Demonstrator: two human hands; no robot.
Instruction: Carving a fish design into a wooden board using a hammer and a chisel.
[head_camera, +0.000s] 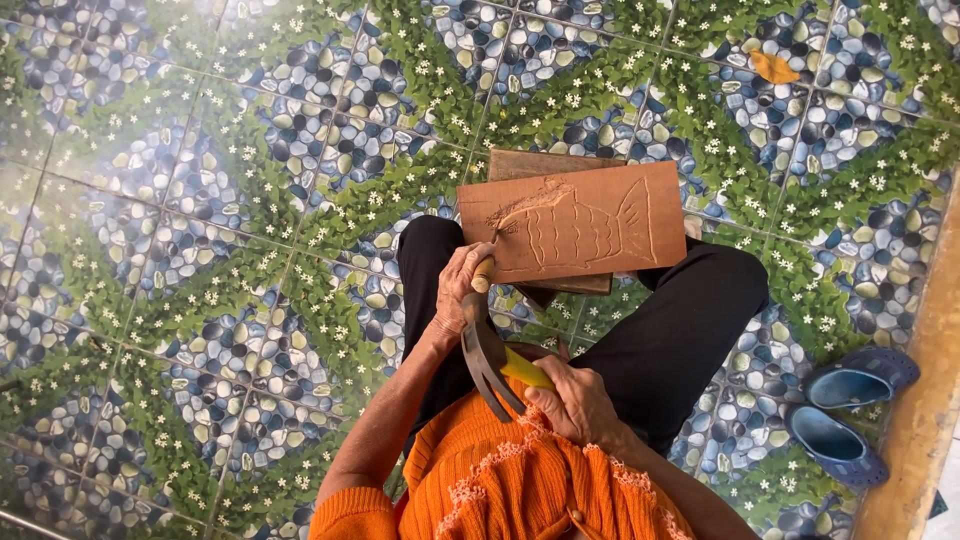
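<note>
Sitting on a tiled floor (200, 250) printed with blue-grey pebbles, green leaves and small white flowers, a person in an orange knitted top and black trousers works with a board on the lap. Going from large to small: the floor fills the view; then comes the wooden board (575, 222), a flat reddish-brown rectangle with a fish outline cut into it. Its long axis runs from 9 to 3 o'clock, with the fish tail toward 3. It rests on a darker piece of wood (530, 163) over the knees. At about 4 o'clock, near a pale wooden edge, lies a pair of blue sandals (850, 410).

The left hand (458, 290) is clenched around a light wooden chisel handle (483, 273); the tool points toward 12 o'clock and meets the board near the fish head, at the board's left end. The right hand (578, 405) sits nearer the body, at 5 o'clock from the left, fingers (545, 400) wrapped around a yellow-handled tool with a curved dark metal head (485, 360). This head reaches up close behind the chisel handle. No packages, labels or signs are visible.
</note>
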